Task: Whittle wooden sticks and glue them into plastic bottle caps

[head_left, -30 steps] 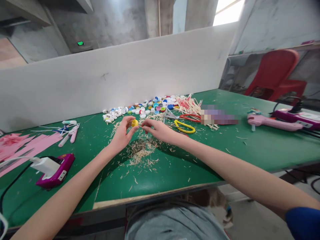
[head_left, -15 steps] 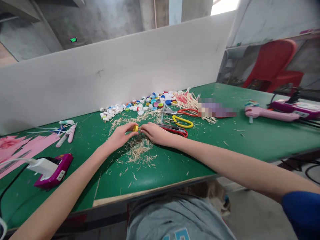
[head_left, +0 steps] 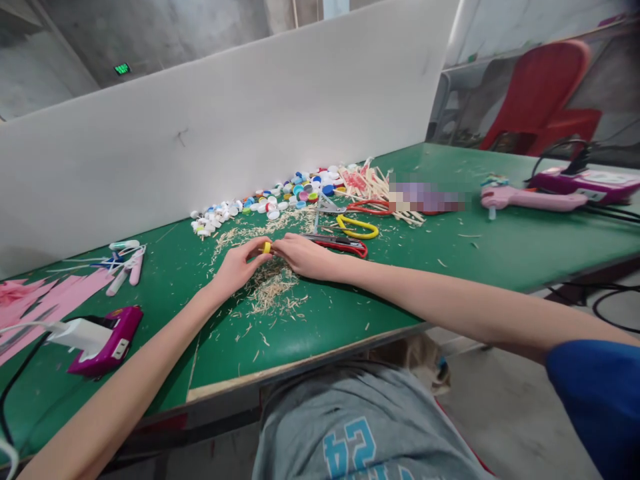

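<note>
A small yellow cap (head_left: pixel 267 247) is pinched between the thumb and fingers of my left hand (head_left: pixel 240 265), above the green table. Close on its right, my right hand (head_left: pixel 303 256) has its fingers pressed together; what they hold is too small to make out. Thin wood shavings (head_left: pixel 273 290) lie under and around both hands. Just beyond my right hand lie a red utility knife (head_left: pixel 345 245) and scissors with a yellow and a red handle loop (head_left: pixel 357 228).
Colourful bottle caps (head_left: pixel 300 190) and wooden sticks (head_left: pixel 373 183) are heaped along the white partition (head_left: pixel 280 107). A pink glue gun (head_left: pixel 533 199) lies at the right. Pink sheets (head_left: pixel 60 303) and a purple power strip (head_left: pixel 113 343) are at the left.
The view has shifted slightly, so the table things appear higher and further left. Both hands stay close together, with the yellow cap still in my left hand.
</note>
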`<action>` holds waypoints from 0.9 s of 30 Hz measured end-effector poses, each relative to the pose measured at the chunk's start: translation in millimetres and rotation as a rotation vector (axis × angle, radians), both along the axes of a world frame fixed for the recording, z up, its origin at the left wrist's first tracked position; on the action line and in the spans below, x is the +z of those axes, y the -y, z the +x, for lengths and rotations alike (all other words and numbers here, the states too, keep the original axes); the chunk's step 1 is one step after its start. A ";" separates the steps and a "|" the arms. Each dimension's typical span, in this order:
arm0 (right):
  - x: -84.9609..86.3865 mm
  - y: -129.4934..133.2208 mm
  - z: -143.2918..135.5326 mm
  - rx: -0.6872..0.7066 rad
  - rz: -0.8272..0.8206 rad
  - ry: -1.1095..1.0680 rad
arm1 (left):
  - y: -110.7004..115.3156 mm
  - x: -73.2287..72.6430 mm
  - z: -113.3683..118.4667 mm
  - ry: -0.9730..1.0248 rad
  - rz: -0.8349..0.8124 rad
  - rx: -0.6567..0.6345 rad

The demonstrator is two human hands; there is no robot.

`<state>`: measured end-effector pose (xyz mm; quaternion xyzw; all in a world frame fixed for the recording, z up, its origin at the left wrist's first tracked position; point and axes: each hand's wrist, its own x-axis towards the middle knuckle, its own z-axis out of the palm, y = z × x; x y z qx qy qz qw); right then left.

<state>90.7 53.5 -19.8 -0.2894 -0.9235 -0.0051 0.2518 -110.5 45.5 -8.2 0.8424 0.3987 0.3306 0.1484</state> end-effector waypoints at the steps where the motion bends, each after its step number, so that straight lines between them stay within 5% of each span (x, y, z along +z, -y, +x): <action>1: 1.0 0.9 0.1 0.000 -0.001 0.005 | 0.6 -0.2 0.8 0.002 0.001 0.001; 8: 9.4 5.3 2.7 -0.002 -0.033 0.044 | 2.0 -2.6 2.4 0.017 0.015 0.030; 20: 10.0 -1.4 12.0 0.001 -0.050 0.017 | -0.6 0.7 -2.1 -0.271 0.278 -0.043; 27: 19.1 9.6 14.5 0.024 -0.098 0.057 | 7.8 0.6 3.5 -0.267 0.208 -0.090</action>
